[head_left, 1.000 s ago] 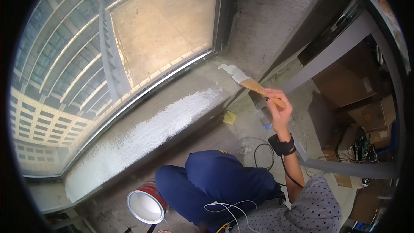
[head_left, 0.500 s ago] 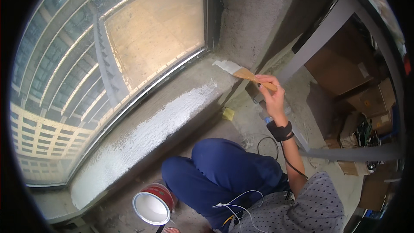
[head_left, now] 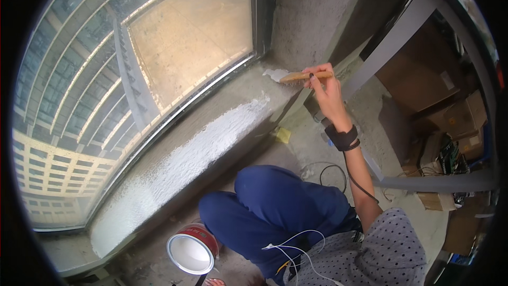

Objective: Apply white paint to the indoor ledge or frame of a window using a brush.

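Note:
My right hand pinches the wooden handle of a flat paintbrush between thumb and fingers. Its paint-whitened tip is at the far end of the concrete ledge, beside the rough pillar; I cannot tell bristles from wet paint there. A long band of white paint covers the ledge's front side. Close to my knees is a red paint can with white paint inside. Only a few fingertips of what seems my left hand show at the bottom edge by a black strip; their grip is hidden.
Along the ledge runs a window with dusty glass. A rough concrete pillar rises at the ledge's far end. To the right are a grey door frame and cardboard boxes. A yellow sponge-like piece lies on the floor near a black cable.
My right hand has moved slightly up and left, and the brush handle has swung from slanting to nearly level. White now shows at the ledge's far corner under the brush tip.

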Action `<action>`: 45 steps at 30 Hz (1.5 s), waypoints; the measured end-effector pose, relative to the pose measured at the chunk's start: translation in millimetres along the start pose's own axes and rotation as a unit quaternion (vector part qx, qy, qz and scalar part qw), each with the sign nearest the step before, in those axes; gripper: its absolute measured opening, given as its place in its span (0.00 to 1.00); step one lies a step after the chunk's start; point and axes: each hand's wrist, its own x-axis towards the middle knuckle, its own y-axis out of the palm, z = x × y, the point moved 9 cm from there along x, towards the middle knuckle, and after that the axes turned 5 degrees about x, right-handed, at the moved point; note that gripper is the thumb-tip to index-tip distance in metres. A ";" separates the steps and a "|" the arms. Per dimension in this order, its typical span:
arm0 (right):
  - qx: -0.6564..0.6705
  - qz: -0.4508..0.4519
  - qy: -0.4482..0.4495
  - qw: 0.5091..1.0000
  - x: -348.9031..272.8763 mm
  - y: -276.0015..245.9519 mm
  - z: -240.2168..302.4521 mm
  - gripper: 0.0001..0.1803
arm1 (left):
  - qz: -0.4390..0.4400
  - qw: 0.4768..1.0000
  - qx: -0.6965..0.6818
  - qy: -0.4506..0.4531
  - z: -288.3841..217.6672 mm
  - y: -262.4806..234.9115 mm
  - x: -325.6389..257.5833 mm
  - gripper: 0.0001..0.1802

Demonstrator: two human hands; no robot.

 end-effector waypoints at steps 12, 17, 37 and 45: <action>0.001 0.063 0.105 0.992 -13.4 -23.0 -4.9 0.09 | 0.042 0.993 -0.070 -0.086 28.8 -0.1 13.0 0.22; -0.001 0.025 0.048 0.999 -4.7 -29.2 18.7 0.08 | 0.041 0.998 0.037 -0.013 23.1 34.4 7.2 0.23; -0.291 0.072 -0.150 0.942 5.5 25.7 43.1 0.13 | 0.072 0.986 -0.126 -0.087 15.2 40.6 1.4 0.19; -0.063 0.157 0.056 0.984 52.3 51.6 13.7 0.21 | 0.005 1.000 -0.019 0.000 15.7 29.6 -7.5 0.21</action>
